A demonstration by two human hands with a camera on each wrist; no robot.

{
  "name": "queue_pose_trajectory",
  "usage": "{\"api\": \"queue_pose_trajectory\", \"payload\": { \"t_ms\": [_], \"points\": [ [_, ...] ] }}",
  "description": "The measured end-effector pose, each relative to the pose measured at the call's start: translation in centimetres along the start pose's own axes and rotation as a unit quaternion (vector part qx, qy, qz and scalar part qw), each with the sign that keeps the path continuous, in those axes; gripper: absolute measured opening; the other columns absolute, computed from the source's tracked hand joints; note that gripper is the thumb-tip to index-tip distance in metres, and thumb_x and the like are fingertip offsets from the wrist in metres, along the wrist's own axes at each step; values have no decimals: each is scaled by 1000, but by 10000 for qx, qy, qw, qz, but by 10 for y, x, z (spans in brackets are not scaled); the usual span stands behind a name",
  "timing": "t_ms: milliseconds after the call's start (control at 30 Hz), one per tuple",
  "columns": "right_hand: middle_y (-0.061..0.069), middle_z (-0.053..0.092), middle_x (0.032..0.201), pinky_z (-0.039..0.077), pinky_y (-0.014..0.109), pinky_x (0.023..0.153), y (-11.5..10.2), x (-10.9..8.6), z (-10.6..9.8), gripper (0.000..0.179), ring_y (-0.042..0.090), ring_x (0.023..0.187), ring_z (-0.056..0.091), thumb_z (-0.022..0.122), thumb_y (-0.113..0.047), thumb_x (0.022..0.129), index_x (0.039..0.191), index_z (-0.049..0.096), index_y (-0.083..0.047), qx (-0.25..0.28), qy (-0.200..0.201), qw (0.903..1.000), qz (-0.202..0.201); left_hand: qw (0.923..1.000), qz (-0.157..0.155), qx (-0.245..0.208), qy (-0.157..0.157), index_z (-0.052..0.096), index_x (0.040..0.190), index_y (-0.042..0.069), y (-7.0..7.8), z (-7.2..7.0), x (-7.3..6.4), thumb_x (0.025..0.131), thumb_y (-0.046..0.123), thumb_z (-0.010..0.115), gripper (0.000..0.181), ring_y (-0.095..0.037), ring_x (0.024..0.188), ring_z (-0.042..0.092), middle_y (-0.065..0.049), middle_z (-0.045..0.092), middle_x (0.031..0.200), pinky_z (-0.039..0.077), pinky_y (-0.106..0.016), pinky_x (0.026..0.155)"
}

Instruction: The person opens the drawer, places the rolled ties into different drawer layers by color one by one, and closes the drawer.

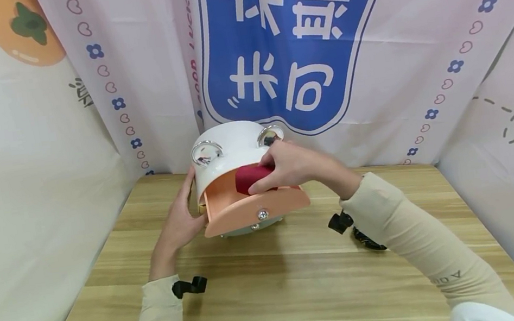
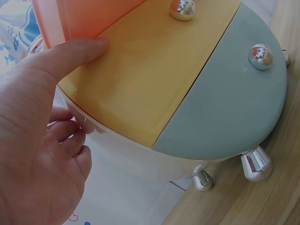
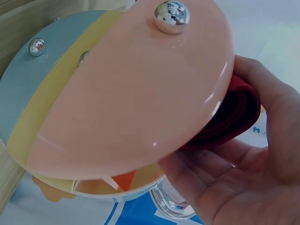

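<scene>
A round white storage box (image 1: pixel 228 131) with drawers has an orange top drawer (image 1: pixel 254 207) pulled out. Its yellow drawer (image 2: pixel 140 70) and grey-green drawer (image 2: pixel 225 98) are closed. My left hand (image 1: pixel 181 220) rests against the box's left side, thumb lying on the yellow front and fingers along the white wall. In my right hand (image 1: pixel 289 164) is a rolled dark-red cloth (image 1: pixel 252 177), gripped between thumb and fingers over the open drawer. The right wrist view shows the cloth's coiled end (image 3: pixel 234 112) just behind the drawer front's rim.
The box stands on short silver feet (image 2: pixel 256 164) on a wooden table (image 1: pixel 276 300), close to a printed cloth backdrop (image 1: pixel 374 83). Two shiny round eye-like pieces (image 1: pixel 206 152) sit on top. A black object (image 1: pixel 368 239) lies partly under the right forearm.
</scene>
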State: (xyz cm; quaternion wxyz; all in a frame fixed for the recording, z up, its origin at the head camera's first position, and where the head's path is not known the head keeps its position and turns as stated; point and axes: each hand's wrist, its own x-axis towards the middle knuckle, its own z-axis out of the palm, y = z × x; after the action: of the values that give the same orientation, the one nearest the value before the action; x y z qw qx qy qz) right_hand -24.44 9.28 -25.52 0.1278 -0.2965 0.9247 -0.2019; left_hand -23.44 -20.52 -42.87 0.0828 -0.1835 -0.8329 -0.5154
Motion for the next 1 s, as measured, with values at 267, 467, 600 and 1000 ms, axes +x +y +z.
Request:
{"api": "queue_pose_trajectory", "payload": {
  "t_ms": [267,467,600,1000],
  "points": [
    [-1,61,60,42,26,60,-6,3,11,43,17,71,58,83,-51,86,67,73,-14,-45,257,9977,620,10000,14,-23,7,5,172,26,0,1,0,90,20,80,111,-34,167,4,0,5,180,13,-63,134],
    [6,72,83,52,27,62,-17,3,20,47,23,83,65,88,-47,83,98,71,-6,179,606,9897,1286,10000,17,-33,-2,5,172,25,1,1,0,90,21,79,111,-34,167,4,0,5,180,12,-62,135],
    [8,71,92,57,29,64,-26,5,23,53,26,88,67,88,-45,83,110,66,-6,59,787,9836,1622,10000,-25,13,10,4,172,26,2,0,0,90,22,80,111,-34,167,4,0,4,180,12,-62,135],
    [5,71,82,51,25,59,-40,18,30,46,20,76,69,77,-53,91,103,69,-8,-757,590,9797,1762,10000,-44,55,-15,5,172,25,2,0,1,89,21,80,112,-35,167,6,-1,3,180,15,-61,134]
  ]
}}
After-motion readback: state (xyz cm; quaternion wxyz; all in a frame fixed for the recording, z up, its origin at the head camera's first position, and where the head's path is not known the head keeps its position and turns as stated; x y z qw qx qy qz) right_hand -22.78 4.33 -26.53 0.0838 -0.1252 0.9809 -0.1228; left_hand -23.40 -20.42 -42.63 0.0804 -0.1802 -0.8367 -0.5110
